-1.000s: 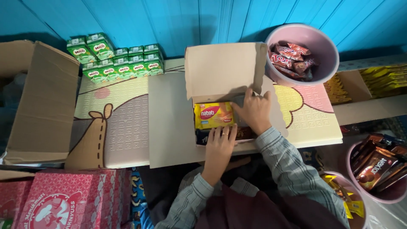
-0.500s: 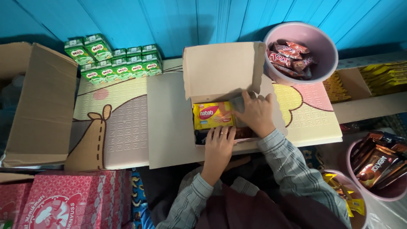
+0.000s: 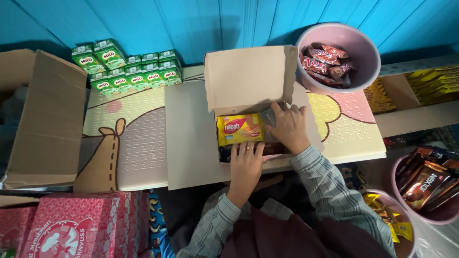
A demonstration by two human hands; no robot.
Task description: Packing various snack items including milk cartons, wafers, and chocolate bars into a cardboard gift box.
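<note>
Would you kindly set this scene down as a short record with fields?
Left hand: rests on the near edge of the small cardboard box, wearing a ring.
Right hand: inside the box, on a grey packet.
In box: yellow wafer packet, dark packets beneath.
Behind: pink bowl of red snack packets.
Left: green drink cartons.

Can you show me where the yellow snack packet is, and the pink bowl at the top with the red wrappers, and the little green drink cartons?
yellow snack packet [image 3: 240, 129], head view, middle of its front face.
pink bowl [image 3: 363, 45], head view, bare inner wall at right.
green drink cartons [image 3: 138, 76], head view, a carton's top mid-row.
</note>
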